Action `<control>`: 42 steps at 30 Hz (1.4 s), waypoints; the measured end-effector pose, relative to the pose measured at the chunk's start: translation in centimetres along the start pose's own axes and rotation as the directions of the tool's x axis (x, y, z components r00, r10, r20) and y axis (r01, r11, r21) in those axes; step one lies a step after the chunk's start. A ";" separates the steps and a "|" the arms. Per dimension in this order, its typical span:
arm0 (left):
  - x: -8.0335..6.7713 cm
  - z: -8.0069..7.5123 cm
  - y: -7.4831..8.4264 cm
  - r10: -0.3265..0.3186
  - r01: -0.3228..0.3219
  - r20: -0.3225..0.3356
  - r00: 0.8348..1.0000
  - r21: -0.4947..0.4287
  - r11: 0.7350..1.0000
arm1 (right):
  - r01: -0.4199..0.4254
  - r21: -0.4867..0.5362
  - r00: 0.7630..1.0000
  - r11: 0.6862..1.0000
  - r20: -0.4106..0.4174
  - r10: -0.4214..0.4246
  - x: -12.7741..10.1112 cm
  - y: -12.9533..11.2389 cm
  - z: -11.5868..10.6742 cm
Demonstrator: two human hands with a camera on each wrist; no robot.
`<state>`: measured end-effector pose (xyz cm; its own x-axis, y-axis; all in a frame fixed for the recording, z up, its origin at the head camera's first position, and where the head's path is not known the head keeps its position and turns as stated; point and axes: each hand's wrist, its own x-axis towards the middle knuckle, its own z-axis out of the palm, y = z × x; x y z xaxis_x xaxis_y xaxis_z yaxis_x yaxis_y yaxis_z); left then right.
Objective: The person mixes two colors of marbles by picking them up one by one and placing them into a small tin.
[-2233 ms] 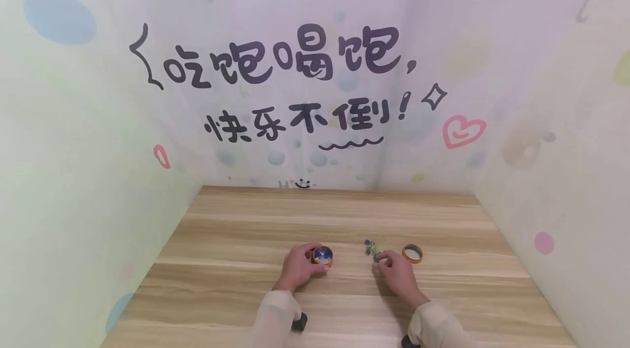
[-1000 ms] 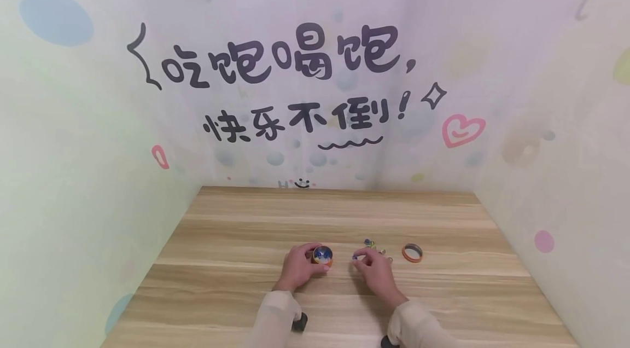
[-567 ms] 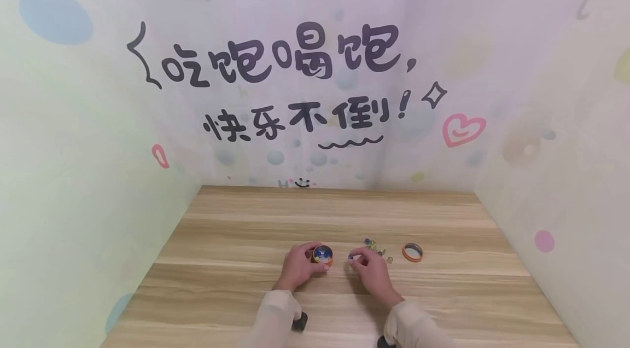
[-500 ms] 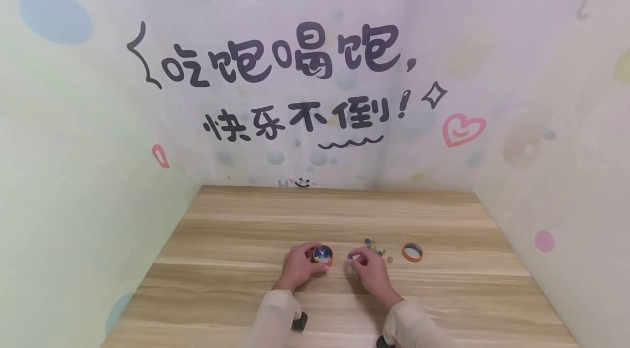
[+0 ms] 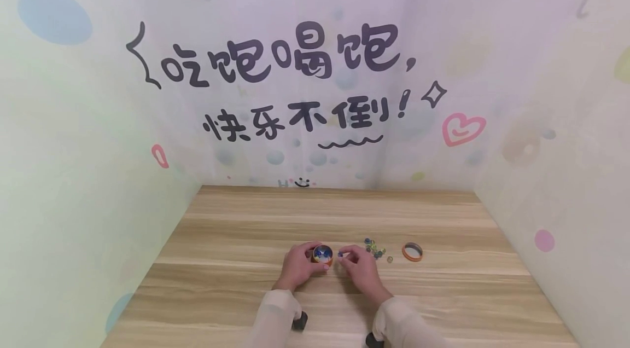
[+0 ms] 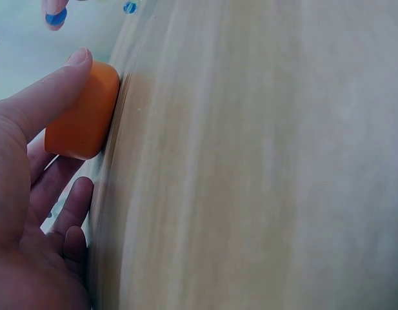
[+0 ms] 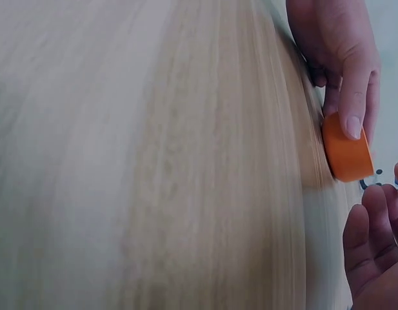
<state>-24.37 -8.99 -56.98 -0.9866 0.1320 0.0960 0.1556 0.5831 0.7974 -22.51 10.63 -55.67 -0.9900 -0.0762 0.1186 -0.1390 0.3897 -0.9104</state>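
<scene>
Orange tub (image 5: 322, 255), small and round, stands on the wooden table (image 5: 236, 282), near the front, about midway across. Blue and white contents show inside from the head view; too small to tell more.

Left hand (image 5: 297, 267) grips the tub from its left side, thumb and fingers curled round the orange wall. Left wrist view confirms: thumb laid along the tub's side (image 6: 82, 119), the other fingers curled beneath it. Tub sits flat on the wood.

Right hand (image 5: 358, 268) is just beside the tub on its right, fingertips pinched together on a small blue bead (image 5: 340, 253) held right at the tub's rim. The same bead shows at a fingertip at the top edge of the left wrist view (image 6: 55, 17). In the right wrist view the right hand's fingers (image 7: 373, 239) are curled, close to the tub (image 7: 347, 155).

Loose beads (image 5: 376, 250), blue and green, lie scattered on the table right of the right hand. Farther right, apart from them, an orange ring-shaped lid (image 5: 412, 252) lies flat.
</scene>
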 end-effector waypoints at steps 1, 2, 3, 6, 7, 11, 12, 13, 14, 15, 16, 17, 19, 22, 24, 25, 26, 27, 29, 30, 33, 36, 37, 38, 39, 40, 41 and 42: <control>0.0 0.0 0.0 0.001 -0.001 -0.001 1.000 -0.001 1.000 | 0.000 0.007 1.000 1.000 0.001 0.000 0.0 0.0 0.2; 0.0 0.0 0.0 0.002 -0.002 -0.001 1.000 -0.002 1.000 | 0.005 0.008 1.000 1.000 0.003 -0.005 0.1 -0.1 0.3; 0.0 0.0 0.0 0.004 -0.004 -0.002 1.000 -0.002 1.000 | 0.005 0.014 1.000 1.000 0.002 -0.005 0.1 -0.1 0.5; 0.0 0.0 0.0 0.006 -0.006 -0.003 1.000 0.001 1.000 | 0.006 0.023 1.000 1.000 0.006 -0.006 0.2 -0.2 0.9; 0.0 0.0 0.0 0.005 -0.005 -0.002 1.000 0.002 1.000 | 0.003 0.024 1.000 1.000 0.008 -0.004 0.2 -0.2 1.1; 0.0 -0.1 0.1 0.000 0.000 -0.002 1.000 0.004 1.000 | -0.007 0.029 1.000 1.000 0.011 0.007 0.2 -0.2 1.4; 0.0 -0.1 0.1 -0.001 0.001 -0.002 1.000 0.002 1.000 | -0.008 0.031 1.000 0.999 0.010 0.008 0.2 -0.1 1.4; 0.0 -0.1 0.1 0.000 0.000 -0.004 1.000 0.000 1.000 | -0.010 0.034 1.000 0.999 0.009 0.009 0.2 -0.1 1.4; 0.0 -0.1 0.1 0.002 -0.002 -0.005 1.000 -0.001 1.000 | -0.010 0.037 1.000 0.999 0.008 0.010 0.2 -0.1 1.5; 0.0 -0.1 0.1 0.005 -0.005 -0.006 1.000 -0.002 1.000 | -0.005 0.038 1.000 0.999 0.008 0.005 0.2 -0.1 1.5; 0.0 -0.1 0.2 0.006 -0.006 -0.006 1.000 -0.003 1.000 | -0.008 0.043 1.000 0.999 0.008 0.008 0.2 -0.1 1.6; 0.0 -0.1 0.2 0.008 -0.008 -0.006 1.000 -0.004 1.000 | -0.008 0.048 1.000 0.999 0.008 0.007 0.2 -0.1 1.6; 0.0 -0.1 0.1 0.014 -0.014 -0.006 1.000 -0.004 1.000 | -0.005 0.054 1.000 0.999 0.008 0.005 0.2 -0.1 1.8; 0.1 -0.1 0.0 0.023 -0.023 -0.007 1.000 -0.012 1.000 | -0.001 0.065 1.000 0.998 0.013 0.000 0.3 -0.1 2.0; 0.1 0.0 0.0 0.026 -0.027 -0.007 1.000 -0.014 1.000 | 0.001 0.072 1.000 0.997 0.018 -0.002 0.3 -0.1 2.1; 0.1 0.0 -0.1 0.027 -0.027 -0.008 1.000 -0.014 1.000 | 0.000 0.075 1.000 0.997 0.021 -0.001 0.3 -0.1 2.2; 0.1 0.0 -0.1 0.027 -0.027 -0.008 1.000 -0.012 1.000 | -0.001 0.075 1.000 0.997 0.024 -0.001 0.4 -0.1 2.3; 0.1 0.0 -0.1 0.024 -0.024 -0.008 1.000 -0.006 1.000 | 0.000 0.075 1.000 0.997 0.025 -0.002 0.4 -0.1 2.3; 0.1 0.0 -0.1 0.027 -0.027 -0.007 1.000 0.003 1.000 | -0.010 0.076 1.000 0.997 0.026 0.008 0.4 -0.1 2.4; 0.1 0.0 0.0 0.026 -0.026 -0.006 1.000 0.007 1.000 | -0.014 0.075 1.000 0.997 0.026 0.012 0.4 -0.2 2.4; 0.1 0.0 0.1 0.018 -0.018 -0.004 1.000 0.006 1.000 | -0.017 0.071 1.000 0.997 0.027 0.015 0.5 -0.1 2.5; 0.0 0.0 0.1 0.014 -0.014 -0.004 1.000 -0.003 1.000 | -0.021 0.064 0.999 0.998 0.032 0.019 0.6 -0.1 2.6; 0.0 0.0 0.1 0.015 -0.015 -0.004 1.000 -0.005 1.000 | -0.023 0.061 0.999 0.998 0.033 0.021 0.6 -0.1 2.6; 0.0 -0.1 0.0 0.017 -0.017 -0.004 1.000 -0.006 1.000 | -0.026 0.059 0.999 0.998 0.035 0.024 0.6 -0.1 2.6; 0.0 0.0 0.0 0.019 -0.019 -0.005 1.000 -0.006 1.000 | -0.026 0.056 0.999 0.998 0.035 0.024 0.7 -0.1 2.6; 0.0 -0.1 0.0 0.022 -0.022 -0.006 1.000 -0.005 1.000 | -0.024 0.053 0.999 0.998 0.036 0.022 0.7 -0.1 2.6; 0.0 -0.1 -0.1 0.024 -0.024 -0.006 1.000 -0.003 1.000 | -0.025 0.051 0.999 0.998 0.036 0.023 0.7 -0.1 2.6; 0.0 -0.1 -0.1 0.026 -0.026 -0.007 1.000 -0.002 1.000 | -0.025 0.048 0.999 0.999 0.035 0.023 0.7 -0.1 2.6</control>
<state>-24.41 -9.07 -57.00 -0.9825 0.1420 0.1209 0.1815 0.5779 0.7956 -23.15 8.12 -56.57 -0.9915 -0.0995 0.0836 -0.1134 0.3468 -0.9311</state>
